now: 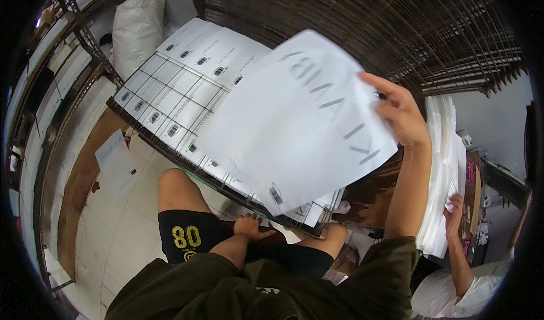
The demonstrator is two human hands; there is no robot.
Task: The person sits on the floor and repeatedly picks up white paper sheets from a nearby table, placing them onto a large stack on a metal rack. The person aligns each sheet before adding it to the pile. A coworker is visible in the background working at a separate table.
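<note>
My right hand (401, 110) is raised and grips the right edge of a large white sheet (294, 122), held up over the work surface; faint mirrored lettering shows through it. Below the sheet lies a dark wire grid rack (136, 119) covered with rows of white labelled sheets (187, 76). My left hand (249, 227) rests low by my lap at the near edge of the rack, fingers loosely curled, holding nothing that I can see. My bare knees and black shorts sit under the rack.
Another person's hand (455, 212) at the right touches a tall stack of white sheets (445, 173). A dark wire rack (368, 20) stands behind. A white sack (136, 28) leans at the far left, with metal shelving (62, 54) beside it. One loose sheet (116, 161) lies on the tiled floor.
</note>
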